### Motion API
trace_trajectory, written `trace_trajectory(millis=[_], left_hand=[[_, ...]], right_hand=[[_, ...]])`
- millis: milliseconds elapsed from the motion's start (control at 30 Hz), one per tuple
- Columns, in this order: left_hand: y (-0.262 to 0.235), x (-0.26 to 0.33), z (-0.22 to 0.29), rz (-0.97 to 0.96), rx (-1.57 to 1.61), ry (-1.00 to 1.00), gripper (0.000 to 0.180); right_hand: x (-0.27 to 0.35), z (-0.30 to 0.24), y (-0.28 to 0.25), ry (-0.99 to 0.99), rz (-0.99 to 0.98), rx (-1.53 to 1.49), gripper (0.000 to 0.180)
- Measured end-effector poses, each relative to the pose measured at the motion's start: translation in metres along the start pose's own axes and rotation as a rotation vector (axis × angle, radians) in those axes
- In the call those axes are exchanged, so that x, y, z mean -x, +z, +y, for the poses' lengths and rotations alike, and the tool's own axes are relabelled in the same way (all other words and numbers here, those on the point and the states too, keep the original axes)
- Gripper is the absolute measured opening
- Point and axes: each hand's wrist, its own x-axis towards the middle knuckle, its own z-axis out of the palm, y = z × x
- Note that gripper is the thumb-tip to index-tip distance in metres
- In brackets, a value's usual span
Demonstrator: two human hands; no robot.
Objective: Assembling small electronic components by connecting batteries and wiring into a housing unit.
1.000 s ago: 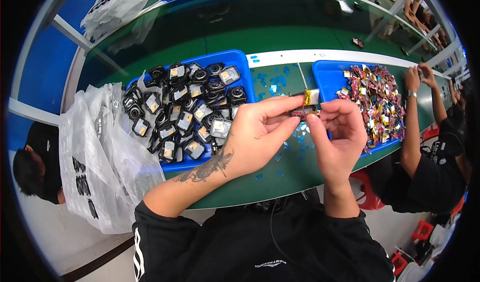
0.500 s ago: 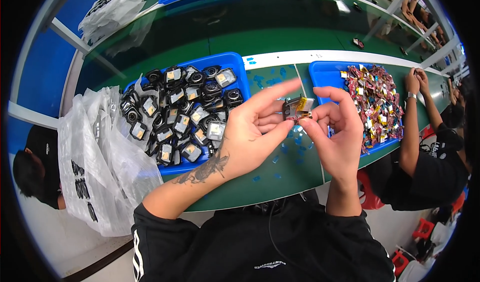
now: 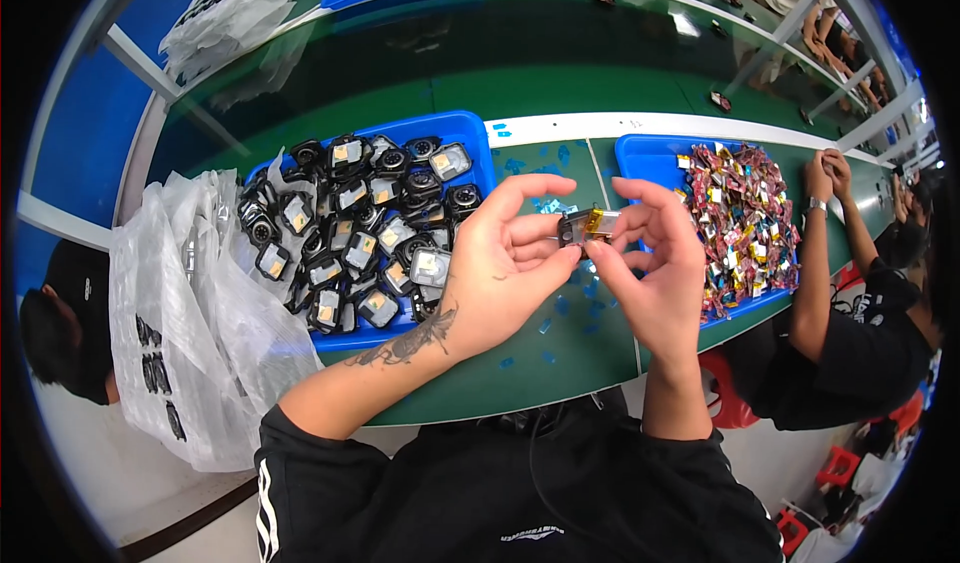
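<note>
Over the bench, my left hand (image 3: pixel 505 268) pinches a small black watch case (image 3: pixel 570 232) between thumb and curled fingers. My right hand (image 3: pixel 657 278) holds a small silver battery (image 3: pixel 605 222) with yellow tape by its edge, thumb and fingers closed on it. The battery is right against the right side of the case; whether a wire joins the two is too small to tell. Left of my hands, several similar black watch cases (image 3: pixel 385 191) lie heaped in a blue tray (image 3: pixel 474 135). To the right, a second blue tray (image 3: pixel 640 145) carries a pile of batteries with reddish parts (image 3: pixel 745 228).
Small blue film scraps (image 3: pixel 507 363) lie on the green bench (image 3: pixel 450 388). A translucent plastic bag (image 3: pixel 190 363) hangs over the left tray's side. Beyond a white rail (image 3: pixel 560 128), a green conveyor (image 3: pixel 590 58) carries a few parts. A co-worker's hands (image 3: pixel 828 173) are at the right.
The battery has tipped down from a raised angle and lies closer to the case. My left index finger, blurred and stretched before, is now bent. Both hands have shifted slightly.
</note>
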Motion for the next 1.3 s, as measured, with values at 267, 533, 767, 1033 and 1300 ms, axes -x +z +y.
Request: trace_trajectory(millis=[267, 533, 767, 1033, 1300], left_hand=[[-0.003, -0.007, -0.003, 0.070, 0.073, 0.085, 0.045], [-0.068, -0.038, 0.012, 0.246, -1.456, 0.459, 0.038], [-0.092, -0.036, -0.015, 0.218, -1.780, 0.464, 0.019], [-0.099, -0.037, -0.010, 0.238, -1.801, 0.394, 0.013], [-0.068, -0.045, 0.008, 0.084, -1.540, 0.796, 0.013]], right_hand=[[-0.018, 0.005, 0.012, -0.093, -0.104, -0.032, 0.045], [-0.144, 0.038, 0.023, 0.126, -0.399, -0.011, 0.041], [-0.226, 0.112, 0.050, 0.269, -0.333, 0.309, 0.037], [-0.224, 0.089, -0.003, -0.034, -0.136, 0.557, 0.033], [-0.112, 0.031, -0.010, 0.307, -0.518, 0.016, 0.042]])
